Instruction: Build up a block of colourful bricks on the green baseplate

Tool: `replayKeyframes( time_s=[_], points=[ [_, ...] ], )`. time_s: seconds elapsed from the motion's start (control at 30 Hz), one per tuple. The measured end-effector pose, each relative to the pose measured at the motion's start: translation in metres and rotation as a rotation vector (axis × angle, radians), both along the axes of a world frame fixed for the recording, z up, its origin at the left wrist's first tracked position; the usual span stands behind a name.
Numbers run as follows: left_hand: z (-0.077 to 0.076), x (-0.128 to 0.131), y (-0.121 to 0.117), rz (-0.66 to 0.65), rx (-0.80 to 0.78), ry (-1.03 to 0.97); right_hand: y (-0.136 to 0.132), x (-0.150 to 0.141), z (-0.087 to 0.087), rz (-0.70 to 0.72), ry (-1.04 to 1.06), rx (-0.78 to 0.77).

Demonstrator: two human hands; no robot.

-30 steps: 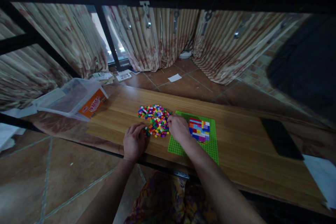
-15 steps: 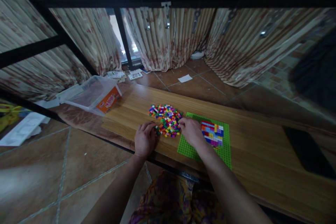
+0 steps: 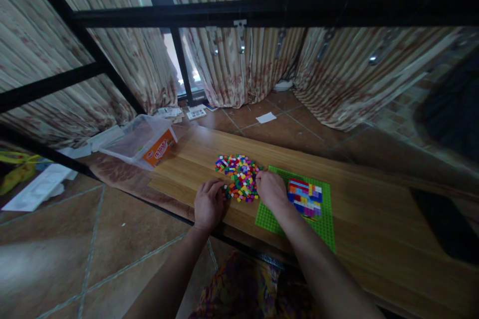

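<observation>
A heap of small, many-coloured toy bricks (image 3: 243, 179) lies loose on the wooden bench top. At the heap's left edge rests my left hand (image 3: 208, 205), its fingers bent and pressed together at the tips; what they hold, if anything, is too small to make out. My right hand (image 3: 272, 189) reaches over the left part of a green studded baseplate (image 3: 327, 214) to the heap's right side. Its fingers are closed, and their tips are partly hidden. On the baseplate, right of that hand, sits a patch of joined coloured bricks (image 3: 305, 198) in rows.
A clear plastic box (image 3: 130, 142) with an orange label stands at the bench's left end. A dark flat object (image 3: 445, 224) lies on the bench top (image 3: 366, 219) at the right. Beyond the bench are a black metal frame (image 3: 284, 12), striped curtains and papers on the tiled floor.
The camera has tilted, so the whole scene sits slightly lower in the picture. My right fingers have curled in more at the heap's edge. My left hand stays at the heap.
</observation>
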State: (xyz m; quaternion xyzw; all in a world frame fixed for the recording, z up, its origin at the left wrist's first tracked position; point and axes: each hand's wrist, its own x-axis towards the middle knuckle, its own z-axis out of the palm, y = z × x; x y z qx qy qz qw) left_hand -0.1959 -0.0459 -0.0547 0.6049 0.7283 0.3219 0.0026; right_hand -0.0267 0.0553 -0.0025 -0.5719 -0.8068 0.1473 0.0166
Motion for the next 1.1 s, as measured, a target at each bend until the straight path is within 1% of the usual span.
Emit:
replayKeyframes(
  time_s=[0.2, 0.37, 0.6, 0.67, 0.7, 0.77, 0.83, 0.87, 0.93, 1.0, 1.1],
  points=[
    [-0.001, 0.0, 0.0, 0.005, 0.009, 0.016, -0.005, -0.003, 0.011, 0.084, -0.076, -0.028],
    [0.0, 0.0, 0.0, -0.002, 0.009, 0.013, -0.006, 0.0, 0.019, 0.127, -0.093, -0.06],
    [-0.002, -0.002, 0.001, 0.0, 0.015, 0.018, -0.007, 0.001, 0.018, 0.131, -0.053, -0.009],
    [-0.002, -0.002, 0.001, -0.001, 0.012, 0.019, -0.015, 0.004, 0.016, 0.11, 0.036, 0.046],
    [-0.003, -0.002, 0.001, -0.003, 0.011, 0.019, -0.022, 0.007, 0.014, 0.1, 0.119, 0.079],
    [-0.003, -0.003, 0.001, -0.005, 0.011, 0.024, -0.039, 0.017, 0.01, 0.08, 0.352, 0.13],
    [-0.003, -0.003, 0.001, -0.004, 0.012, 0.032, -0.058, 0.031, 0.006, 0.067, 0.574, 0.133],
    [-0.003, -0.003, 0.001, -0.002, 0.013, 0.038, -0.068, 0.04, 0.004, 0.049, 0.653, 0.124],
    [-0.004, -0.004, 0.002, 0.002, 0.016, 0.05, -0.084, 0.06, 0.0, 0.001, 0.735, 0.101],
    [-0.004, -0.004, 0.003, 0.001, 0.018, 0.061, -0.094, 0.083, -0.002, -0.079, 0.765, 0.098],
    [-0.004, -0.004, 0.003, 0.0, 0.015, 0.067, -0.097, 0.116, -0.006, -0.223, 0.796, 0.13]
  ],
)
